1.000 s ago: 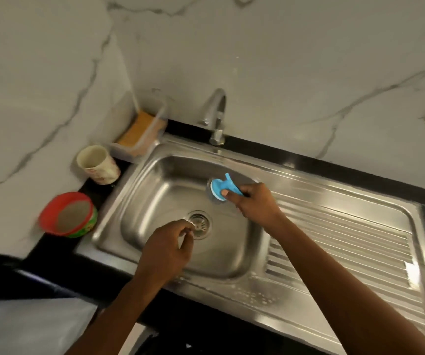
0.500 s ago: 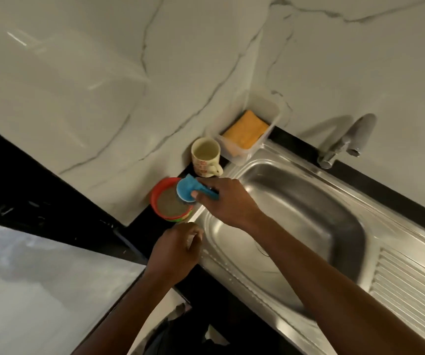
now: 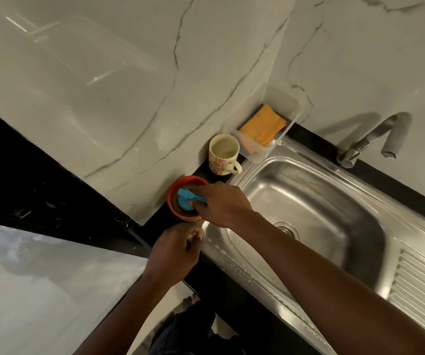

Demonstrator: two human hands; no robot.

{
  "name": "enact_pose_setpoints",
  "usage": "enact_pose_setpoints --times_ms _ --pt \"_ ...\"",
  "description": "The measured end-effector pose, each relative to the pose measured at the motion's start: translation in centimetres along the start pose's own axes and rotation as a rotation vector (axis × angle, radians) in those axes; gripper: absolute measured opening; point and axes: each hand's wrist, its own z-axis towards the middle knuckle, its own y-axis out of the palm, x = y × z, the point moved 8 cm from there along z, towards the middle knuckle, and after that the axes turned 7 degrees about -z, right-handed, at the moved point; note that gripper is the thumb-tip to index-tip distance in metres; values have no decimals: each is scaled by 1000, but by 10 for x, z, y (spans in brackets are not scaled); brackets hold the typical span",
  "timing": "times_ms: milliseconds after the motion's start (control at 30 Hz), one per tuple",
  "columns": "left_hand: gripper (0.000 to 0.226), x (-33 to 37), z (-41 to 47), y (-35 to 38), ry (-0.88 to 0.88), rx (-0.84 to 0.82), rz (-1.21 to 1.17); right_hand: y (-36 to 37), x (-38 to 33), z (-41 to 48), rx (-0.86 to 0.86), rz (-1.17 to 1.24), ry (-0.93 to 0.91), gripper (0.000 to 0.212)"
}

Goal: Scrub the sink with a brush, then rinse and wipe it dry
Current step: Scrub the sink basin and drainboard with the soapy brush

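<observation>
The right hand (image 3: 221, 203) holds the blue brush (image 3: 185, 199) by its handle. Its grip is curled tight round the handle, and it pushes the round head down into the red tub (image 3: 188, 178). The tub stands on the dark surface (image 3: 160, 226) just beside the left corner of the sink (image 3: 321, 208). I think the brush is there to pick up soap, and the tub is kept close so the way back is short. The left hand (image 3: 175, 252) sits near the sink's front corner with curled fingers, but I cannot tell if its grip has anything in it. A mug (image 3: 223, 155) stands behind the tub. An orange cloth (image 3: 262, 126) lies in a clear box (image 3: 293, 119) by the wall, likely kept for wiping dry. No water shows at the tap (image 3: 375, 137), so I think the rinse is not yet begun.
</observation>
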Motion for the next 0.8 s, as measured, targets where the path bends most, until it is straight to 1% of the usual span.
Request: enact_pose_setpoints --times_ms 67,200,333,433,467,533,600,700,800 --pt "22 4 1 3 14 -10 2 -3 4 -3 10 46 21 44" --pt "8 19 4 15 53 -49 31 -18 29 -21 52 310 143 41" --pt "8 48 9 39 120 -67 40 -40 77 -63 177 570 209 29" --pt "13 78 12 71 173 -89 36 -51 125 -112 256 732 273 18" --pt "13 87 13 83 188 -97 26 -52 141 -129 279 754 297 18" --pt "12 105 14 109 215 -124 9 -52 173 -164 310 776 361 24" --pt "13 128 12 137 278 -155 7 -50 204 -204 348 807 441 28" --pt "21 160 5 177 357 -217 14 -48 244 -265 436 853 565 26" --pt "20 186 -2 217 398 -298 26 -41 281 -328 525 930 699 24"
